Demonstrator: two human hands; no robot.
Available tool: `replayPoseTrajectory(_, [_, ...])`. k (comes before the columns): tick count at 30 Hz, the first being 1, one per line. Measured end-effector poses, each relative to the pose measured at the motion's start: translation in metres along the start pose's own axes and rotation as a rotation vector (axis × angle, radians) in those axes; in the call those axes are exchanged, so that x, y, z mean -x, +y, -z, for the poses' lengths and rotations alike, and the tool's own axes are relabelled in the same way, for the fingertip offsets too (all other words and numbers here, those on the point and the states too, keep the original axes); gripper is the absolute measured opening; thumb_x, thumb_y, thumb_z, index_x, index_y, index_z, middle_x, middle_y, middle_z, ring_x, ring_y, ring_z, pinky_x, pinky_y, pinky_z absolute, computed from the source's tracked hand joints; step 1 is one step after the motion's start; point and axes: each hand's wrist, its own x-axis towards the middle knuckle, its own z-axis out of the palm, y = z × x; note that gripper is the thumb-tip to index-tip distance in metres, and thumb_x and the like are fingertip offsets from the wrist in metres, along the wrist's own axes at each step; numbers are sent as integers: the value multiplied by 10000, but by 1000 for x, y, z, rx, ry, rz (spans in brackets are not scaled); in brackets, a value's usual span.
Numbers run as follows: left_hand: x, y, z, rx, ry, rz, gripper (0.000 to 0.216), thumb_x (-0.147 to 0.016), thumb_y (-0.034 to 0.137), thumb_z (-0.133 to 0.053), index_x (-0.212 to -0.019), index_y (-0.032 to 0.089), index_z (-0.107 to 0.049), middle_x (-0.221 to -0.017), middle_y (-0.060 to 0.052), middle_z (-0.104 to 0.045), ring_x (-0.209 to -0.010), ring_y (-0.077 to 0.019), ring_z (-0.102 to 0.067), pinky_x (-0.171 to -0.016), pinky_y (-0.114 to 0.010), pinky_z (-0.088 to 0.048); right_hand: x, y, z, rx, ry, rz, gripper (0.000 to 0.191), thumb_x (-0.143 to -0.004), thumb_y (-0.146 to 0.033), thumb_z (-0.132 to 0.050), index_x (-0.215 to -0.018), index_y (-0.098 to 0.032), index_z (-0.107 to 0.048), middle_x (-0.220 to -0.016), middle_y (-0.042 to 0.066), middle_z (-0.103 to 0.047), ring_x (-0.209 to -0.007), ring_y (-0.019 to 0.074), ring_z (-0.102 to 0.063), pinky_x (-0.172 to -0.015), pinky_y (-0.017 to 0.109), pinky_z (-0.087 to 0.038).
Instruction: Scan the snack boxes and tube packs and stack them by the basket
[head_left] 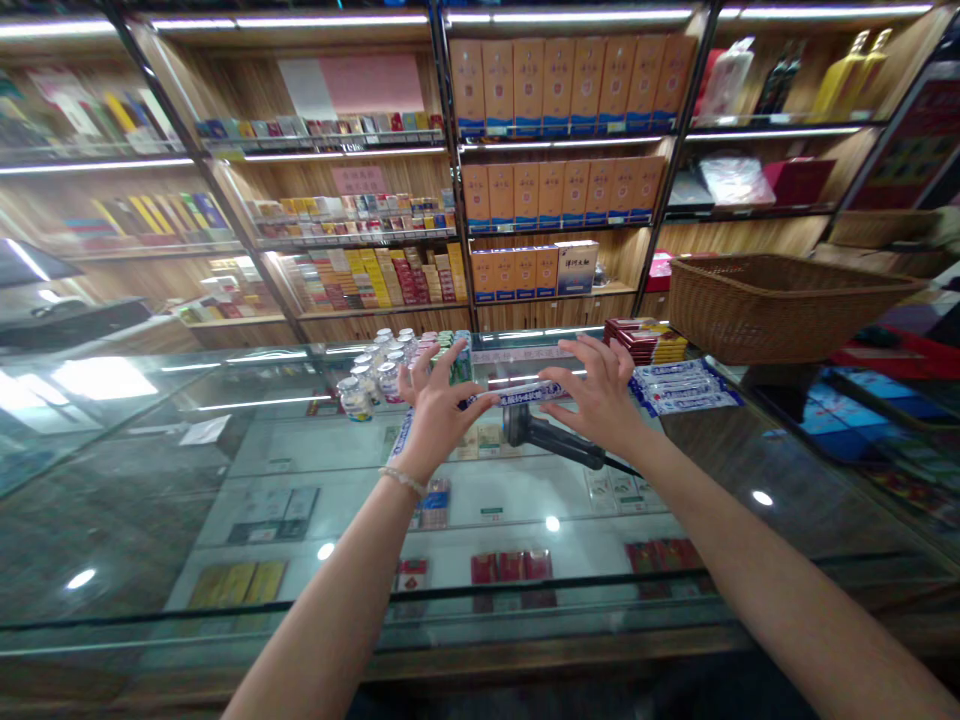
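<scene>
My left hand (437, 412) is over the glass counter, thumb and fingers spread, at the left end of a slim blue-and-white candy pack (525, 393). Facing it, my right hand (604, 393) has its fingers apart around the pack's right end. Whether either hand touches the pack I cannot tell. A black barcode scanner (555, 437) lies just in front of the pack, its cable running under my right wrist. Another blue-and-white pack (403, 436) is partly hidden behind my left hand. Several similar packs (682, 388) lie side by side right of my right hand.
Small white-capped bottles (366, 375) and green packs (455, 345) stand behind my left hand. Red and yellow boxes (645, 342) are stacked near a wicker basket (787, 310) at the right. Under the glass counter (510, 500) lie boxed goods. Stocked shelves line the wall.
</scene>
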Motion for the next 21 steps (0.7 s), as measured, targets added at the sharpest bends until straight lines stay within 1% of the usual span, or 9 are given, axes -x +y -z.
replayPoseTrajectory(3, [0, -1, -1, 34, -28, -14, 261, -934, 494, -724, -823, 288, -839, -1667, -10, -472, -1586, -379, -248, -1315, -698, -69, 2, -2, -6, 21, 92, 46, 267, -917, -417, -743, -1159, -306, -722, -1497, 97, -539, -1482, 339, -368, -1253, 585, -134])
replayPoseTrajectory(9, [0, 0, -4, 26, -31, -38, 273, -943, 483, -718, -796, 285, -834, -1648, -19, -498, -1577, -385, -269, -1312, -707, -48, 2, -3, -7, 43, 153, 94, 166, -940, -397, -715, -1066, -290, -725, -1454, 101, -582, -1462, 319, -398, -1254, 568, -150])
replayPoseTrajectory(12, [2, 1, -4, -5, -27, -51, 270, -948, 495, -710, -821, 295, -837, -1630, -29, -521, -1563, -395, -295, -1296, -727, -54, 1, -4, -7, 39, 153, 78, 148, -950, -390, -699, -1046, -282, -727, -1449, 106, -592, -1466, 313, -399, -1256, 563, -148])
replayPoseTrajectory(16, [4, 2, -3, -70, 20, -79, 279, -910, 569, -735, -997, 323, -834, -1649, -54, -495, -1561, -403, -304, -1280, -725, -86, 1, -4, -8, 26, 121, 21, 155, -944, -387, -692, -1046, -277, -730, -1463, 108, -591, -1466, 332, -403, -1254, 578, -135])
replayPoseTrajectory(19, [6, 2, -1, -118, 22, -130, 449, -825, 649, -791, -1147, 335, -797, -1683, -86, -441, -1572, -413, -289, -1280, -713, -59, 1, -2, -9, 13, 111, 1, 163, -936, -390, -700, -1050, -276, -725, -1479, 112, -578, -1467, 335, -399, -1249, 578, -140])
replayPoseTrajectory(21, [6, 2, -1, -147, 21, -161, 530, -802, 664, -806, -1219, 339, -767, -1707, -103, -397, -1580, -412, -278, -1279, -708, -30, 1, -1, -9, 8, 112, -5, 171, -935, -399, -705, -1055, -278, -722, -1485, 110, -570, -1468, 334, -395, -1249, 576, -142])
